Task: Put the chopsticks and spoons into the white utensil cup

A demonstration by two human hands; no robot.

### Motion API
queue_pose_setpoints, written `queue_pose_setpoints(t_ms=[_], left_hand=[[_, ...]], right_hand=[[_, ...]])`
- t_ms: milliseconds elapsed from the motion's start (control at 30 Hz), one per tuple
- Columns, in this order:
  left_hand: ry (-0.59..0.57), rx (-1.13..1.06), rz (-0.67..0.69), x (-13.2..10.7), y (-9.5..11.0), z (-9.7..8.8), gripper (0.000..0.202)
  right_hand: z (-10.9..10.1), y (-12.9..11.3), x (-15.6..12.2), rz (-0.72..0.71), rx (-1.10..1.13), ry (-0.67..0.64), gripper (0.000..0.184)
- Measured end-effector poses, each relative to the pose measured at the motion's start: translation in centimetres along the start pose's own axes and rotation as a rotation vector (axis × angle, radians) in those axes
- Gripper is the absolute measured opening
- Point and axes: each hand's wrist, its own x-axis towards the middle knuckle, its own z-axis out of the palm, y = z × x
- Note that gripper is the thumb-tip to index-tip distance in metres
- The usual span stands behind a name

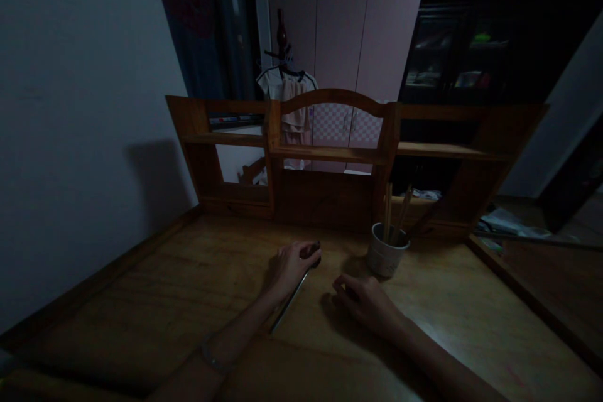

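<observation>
My left hand (296, 265) is closed around the upper end of a thin metal spoon (293, 297). The spoon's slim handle slants down toward me, and its tip is at or just above the tabletop. Fingers partly cover the dark rounded end. To the right, my right hand (367, 304) hovers low over the table with its fingers curled in, and nothing shows in them. Just beyond that hand stands a light grey cup (385, 257) holding several chopsticks (388, 217), which lean in different directions.
The wooden table (226, 301) is backed by a low wooden shelf unit (330, 154). A white wall (85, 107) borders the left side. Behind the shelf are a pink wardrobe (339, 44), hanging clothes (294, 97) and a dark cabinet (490, 69). The room is dim.
</observation>
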Motion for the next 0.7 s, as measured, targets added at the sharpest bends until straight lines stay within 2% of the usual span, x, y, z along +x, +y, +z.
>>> queue_pose_setpoints(t_ms=[333, 700], left_hand=[[-0.033, 0.085, -0.029, -0.08, 0.43, -0.35, 0.034], [-0.057, 0.255, 0.043, -0.45, 0.42, -0.51, 0.033]], right_hand=[[0.17, 0.21, 0.00, -0.002, -0.014, 0.004, 0.021], [0.26, 0.29, 0.00, -0.019, -0.034, 0.000, 0.019]])
